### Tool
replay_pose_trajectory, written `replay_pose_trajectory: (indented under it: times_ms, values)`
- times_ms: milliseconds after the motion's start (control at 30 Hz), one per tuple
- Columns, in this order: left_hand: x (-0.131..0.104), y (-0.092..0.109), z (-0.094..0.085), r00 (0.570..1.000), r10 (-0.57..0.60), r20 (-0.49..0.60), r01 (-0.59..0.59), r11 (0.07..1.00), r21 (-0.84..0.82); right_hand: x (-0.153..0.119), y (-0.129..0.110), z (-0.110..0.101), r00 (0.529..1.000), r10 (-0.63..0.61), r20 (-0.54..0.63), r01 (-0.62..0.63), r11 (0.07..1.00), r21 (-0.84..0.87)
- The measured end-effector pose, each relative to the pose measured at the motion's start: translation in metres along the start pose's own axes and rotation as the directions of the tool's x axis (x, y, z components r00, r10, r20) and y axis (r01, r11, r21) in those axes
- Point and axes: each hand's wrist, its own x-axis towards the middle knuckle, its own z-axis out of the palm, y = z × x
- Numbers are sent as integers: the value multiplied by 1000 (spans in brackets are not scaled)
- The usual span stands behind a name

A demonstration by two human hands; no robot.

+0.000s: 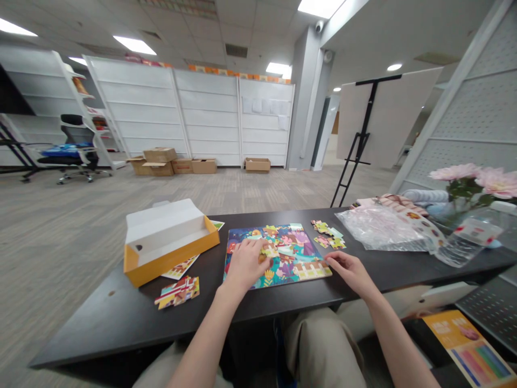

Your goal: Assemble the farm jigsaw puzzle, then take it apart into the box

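A colourful jigsaw puzzle (297, 248) lies flat on the black table (218, 302), with some loose pieces on top near its middle. Over the puzzle's left half rests my left hand (247, 262), its fingers bent beside a yellowish piece (270, 249); whether it grips that piece is hidden. At the puzzle's right edge is my right hand (348, 269), thumb and fingertips close together; anything between them is too small to tell. Several loose pieces (329, 237) lie beyond the right hand. Another group of joined pieces (178, 292) sits to the left, near the box.
An open yellow box (172, 245) stands at the left over some printed cards (181, 268). On the right are a clear plastic bag (383, 227), a water bottle (468, 242) and pink flowers (496, 182). A yellow pencil box (468, 345) lies below the table, at the lower right.
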Motion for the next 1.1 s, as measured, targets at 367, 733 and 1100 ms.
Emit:
replay_pose_trajectory:
  times_ms: [367,733,1100]
  values:
    - [-22,-2,1,945,270,184,-230,950,-211,-10,-26,2,945,-294,140,316,934,-167]
    - [-16,12,12,938,273,212,-231,951,-203,-9,-23,3,920,-289,265,343,921,-185]
    - [-18,20,11,929,290,228,-270,956,-113,-8,-26,5,923,-287,257,335,928,-165]
